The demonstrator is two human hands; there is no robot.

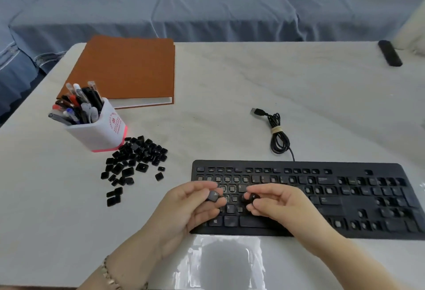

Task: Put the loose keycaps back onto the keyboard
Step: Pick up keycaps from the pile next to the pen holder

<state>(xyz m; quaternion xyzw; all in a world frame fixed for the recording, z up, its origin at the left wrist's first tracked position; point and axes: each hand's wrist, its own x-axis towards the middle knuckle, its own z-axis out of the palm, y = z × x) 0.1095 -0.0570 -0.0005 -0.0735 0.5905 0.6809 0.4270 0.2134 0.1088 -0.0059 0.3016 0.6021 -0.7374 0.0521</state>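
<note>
Keycaps sit one in each of your hands. Your left hand (184, 207) pinches a dark keycap (213, 196) between thumb and forefinger, and your right hand (282, 204) pinches a second keycap (253, 197) the same way. The two caps are near each other but apart. Both hands hover over the left letter rows of the black keyboard (326, 181), where several places show open sockets. The keyboard lies along the near side of the bench (230, 82) and runs off toward 3 o'clock from your hands.

At 10 o'clock from your left hand, the pile of loose keycaps (135, 161) is spread on the bench. A white pen cup (101, 131) full of pens stands at the pile's 11 o'clock edge, just beside it. A brown folder (128, 71) lies flat at 12 o'clock of the cup. The keyboard's cable (278, 135) is coiled and banded at 12 o'clock of the keyboard, its USB plug (257, 112) loose on the bench. A black remote (390, 53) rests far off at 2 o'clock, and a blue sofa (207, 9) lies beyond the bench.
</note>
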